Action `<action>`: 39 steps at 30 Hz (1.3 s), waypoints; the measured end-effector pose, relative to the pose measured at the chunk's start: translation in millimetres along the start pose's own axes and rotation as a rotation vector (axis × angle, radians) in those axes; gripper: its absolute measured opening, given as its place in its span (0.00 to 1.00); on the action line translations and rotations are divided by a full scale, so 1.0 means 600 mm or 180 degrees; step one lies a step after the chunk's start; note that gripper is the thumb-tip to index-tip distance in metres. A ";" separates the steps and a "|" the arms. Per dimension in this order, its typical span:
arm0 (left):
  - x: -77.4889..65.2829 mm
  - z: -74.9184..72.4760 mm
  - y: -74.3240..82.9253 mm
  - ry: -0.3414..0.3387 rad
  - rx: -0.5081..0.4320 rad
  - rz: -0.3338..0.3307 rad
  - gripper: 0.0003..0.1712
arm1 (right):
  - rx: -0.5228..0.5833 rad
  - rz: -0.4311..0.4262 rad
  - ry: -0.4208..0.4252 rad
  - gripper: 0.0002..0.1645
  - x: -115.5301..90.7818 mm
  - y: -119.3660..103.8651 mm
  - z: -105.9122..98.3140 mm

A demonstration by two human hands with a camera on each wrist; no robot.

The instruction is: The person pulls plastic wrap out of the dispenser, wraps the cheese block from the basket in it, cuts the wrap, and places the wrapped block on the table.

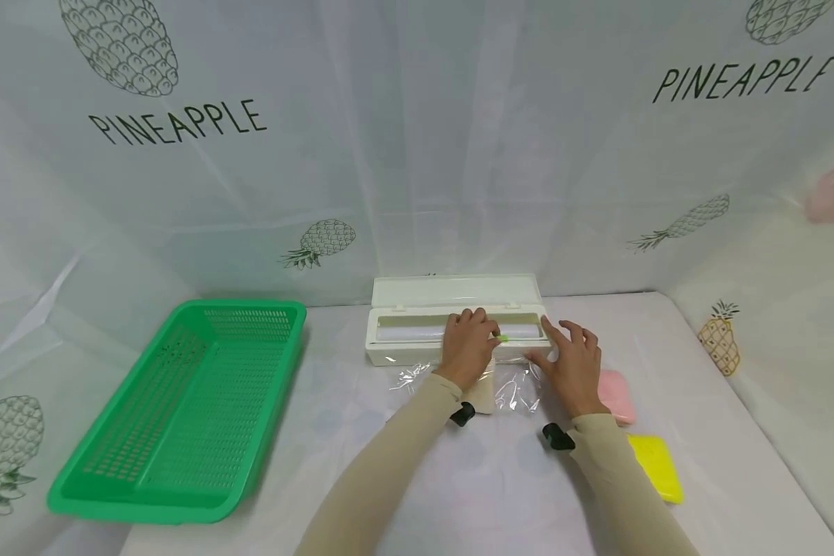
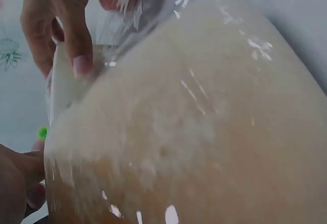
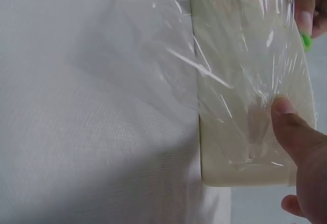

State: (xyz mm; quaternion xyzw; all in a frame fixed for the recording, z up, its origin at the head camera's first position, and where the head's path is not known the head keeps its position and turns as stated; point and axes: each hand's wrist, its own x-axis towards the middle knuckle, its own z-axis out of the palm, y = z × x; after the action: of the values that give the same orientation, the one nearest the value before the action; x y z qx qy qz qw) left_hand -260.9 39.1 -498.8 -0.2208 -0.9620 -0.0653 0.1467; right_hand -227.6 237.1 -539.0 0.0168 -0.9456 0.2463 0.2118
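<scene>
A white cling film dispenser (image 1: 403, 354) stands at the back of the table, lid raised, with a film roll (image 1: 410, 333) inside. My left hand (image 1: 467, 344) pinches a small green slider (image 1: 503, 338) on its front rim. At the dispenser's right end, my right hand (image 1: 573, 367) grips the box, thumb (image 3: 288, 124) pressed on the front over the film. Clear film (image 1: 517, 386) hangs down the front onto the table. A beige slab (image 1: 484, 395) lies close before the box, partly hidden by my left arm; the left wrist view shows film over its surface (image 2: 179, 116).
A green plastic basket (image 1: 285, 378) stands on the left side of the table. On the right, a pink item (image 1: 616, 395) and a yellow item (image 1: 656, 467) lie partly behind my right arm. A pineapple-print sheet (image 1: 417, 154) hangs behind the table.
</scene>
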 end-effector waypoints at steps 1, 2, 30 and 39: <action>-0.002 -0.001 -0.005 -0.0012 -0.0015 -0.0016 0.08 | 0.0003 0.0004 -0.0005 0.45 0.000 0.000 0.000; -0.005 -0.001 -0.010 -0.0014 -0.0057 -0.0027 0.07 | 0.0003 0.0011 -0.0006 0.46 0.000 0.001 0.000; -0.051 -0.024 -0.089 0.0041 -0.0247 -0.0120 0.08 | -0.0027 -0.0072 0.0020 0.46 -0.004 0.005 0.001; -0.056 -0.026 -0.097 0.0042 -0.0244 -0.0149 0.08 | -0.0185 -0.0141 0.0000 0.45 -0.002 0.002 -0.001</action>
State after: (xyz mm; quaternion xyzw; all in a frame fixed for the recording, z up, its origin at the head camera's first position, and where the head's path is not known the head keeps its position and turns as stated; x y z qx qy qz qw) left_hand -253.9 -29.4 -497.7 -0.2033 -0.9627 -0.1069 0.1429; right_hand -226.5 238.3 -539.8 0.0316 -0.9518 0.2140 0.2176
